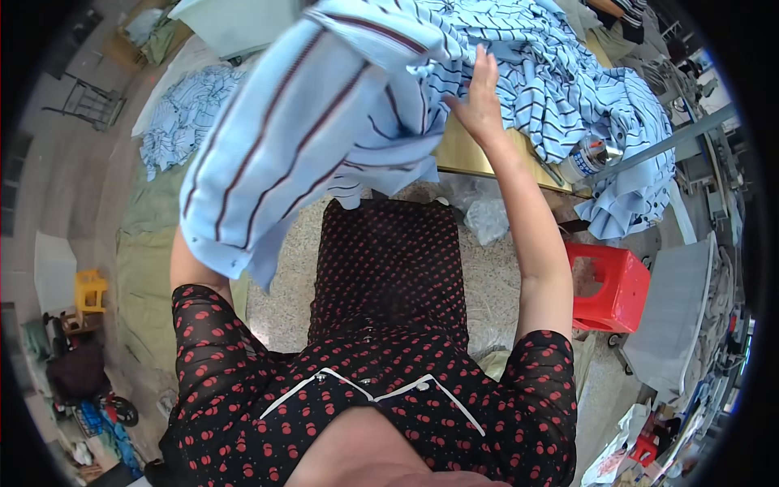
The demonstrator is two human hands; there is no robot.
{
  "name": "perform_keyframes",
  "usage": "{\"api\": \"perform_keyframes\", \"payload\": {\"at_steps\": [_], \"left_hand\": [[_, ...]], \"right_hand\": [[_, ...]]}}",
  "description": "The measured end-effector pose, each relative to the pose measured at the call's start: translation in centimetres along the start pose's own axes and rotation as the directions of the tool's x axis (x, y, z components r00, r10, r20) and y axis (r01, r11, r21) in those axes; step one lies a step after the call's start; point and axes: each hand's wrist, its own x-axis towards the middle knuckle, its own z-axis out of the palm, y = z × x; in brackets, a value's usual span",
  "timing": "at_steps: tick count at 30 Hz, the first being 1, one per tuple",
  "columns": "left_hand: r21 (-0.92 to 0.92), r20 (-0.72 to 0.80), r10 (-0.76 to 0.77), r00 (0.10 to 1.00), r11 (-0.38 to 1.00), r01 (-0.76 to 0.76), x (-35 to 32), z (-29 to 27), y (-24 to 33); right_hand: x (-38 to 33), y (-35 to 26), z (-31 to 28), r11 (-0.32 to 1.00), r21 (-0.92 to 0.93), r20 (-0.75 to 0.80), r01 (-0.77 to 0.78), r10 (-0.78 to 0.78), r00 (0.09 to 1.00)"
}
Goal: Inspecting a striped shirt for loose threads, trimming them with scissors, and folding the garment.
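A light blue shirt with dark red stripes (284, 146) hangs lifted in front of me, covering my left forearm and hand, so my left hand is hidden under it. My right hand (479, 97) reaches forward with fingers together, pressed on the same striped cloth where it meets a heap of blue striped garments (560, 81) on a wooden table (466, 154). Whether the right hand grips the cloth or only rests on it is unclear.
A red plastic stool (613, 288) stands at my right. A clear spray bottle (588, 158) lies at the table edge near a grey metal bar (673, 142). More striped garments (182, 118) lie at left on green cloth (146, 268). A yellow stool (89, 290) stands far left.
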Motion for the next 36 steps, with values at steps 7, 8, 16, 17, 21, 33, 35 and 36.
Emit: {"api": "perform_keyframes", "payload": {"at_steps": [7,8,16,17,21,33,35,36], "left_hand": [[-0.024,-0.074,-0.083,0.994,0.996,0.082,-2.1,-0.4,-1.0],[-0.031,-0.091,-0.096,0.991,0.995,0.093,-2.4,-0.5,-1.2],[-0.079,-0.226,-0.181,0.957,0.983,0.168,-6.0,-1.3,-1.8],[-0.084,-0.244,-0.195,0.95,0.98,0.179,-6.6,-1.3,-1.8],[-0.109,-0.296,-0.226,0.928,0.973,0.203,-7.6,-1.1,-1.7],[-0.112,-0.395,-0.254,0.883,0.967,0.228,-9.6,-1.6,0.2],[-0.123,-0.435,-0.296,0.85,0.955,0.27,-11.0,-2.1,-0.6],[-0.131,-0.452,-0.311,0.836,0.95,0.282,-11.6,-2.2,-0.9]], "right_hand": [[1.6,-3.1,0.0,0.885,0.293,-0.015,0.361,-0.373,0.928],[1.1,-3.9,-0.7,0.897,0.321,0.037,0.304,-0.332,0.942],[-2.4,-7.9,-13.0,0.569,0.803,0.247,-0.174,-0.053,0.967],[-4.0,-8.0,-14.2,0.566,0.765,0.406,-0.308,-0.053,0.912],[-7.3,-12.5,-16.3,0.532,0.846,0.511,-0.031,-0.793,0.333],[-4.7,-3.7,1.2,0.966,0.118,0.348,0.229,-0.256,0.902],[-3.1,-5.6,0.2,0.979,0.189,0.355,-0.073,0.001,0.935],[-1.9,-5.8,-1.1,0.972,0.231,0.245,-0.041,-0.017,0.969]]}}
